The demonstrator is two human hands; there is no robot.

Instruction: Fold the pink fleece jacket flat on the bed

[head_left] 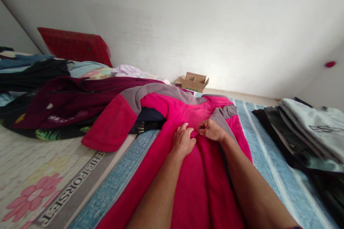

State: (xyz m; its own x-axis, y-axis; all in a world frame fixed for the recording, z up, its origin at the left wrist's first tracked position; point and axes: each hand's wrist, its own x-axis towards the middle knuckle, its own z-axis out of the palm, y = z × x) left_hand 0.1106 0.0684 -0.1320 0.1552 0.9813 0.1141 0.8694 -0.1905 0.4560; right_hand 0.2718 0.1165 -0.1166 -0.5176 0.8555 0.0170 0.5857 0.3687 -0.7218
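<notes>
A pink fleece jacket [188,182] with grey shoulder panels lies spread in front of me, its left sleeve reaching out over other clothes. My left hand [184,139] is on the middle of the jacket, fingers curled, thumb and forefinger pinching a fold of the fleece. Close beside it, my right hand [211,130] pinches the same area, fingertips pressed together on the fabric. Whether a zipper pull lies between those fingertips is too small to tell. The collar points away from me, toward the wall.
At left a maroon garment [64,103] lies over several dark clothes. A stack of folded clothes [311,132] stands at right on the blue striped sheet [258,132]. An open cardboard box [193,81] sits by the wall, and a red panel [75,46] leans at back left.
</notes>
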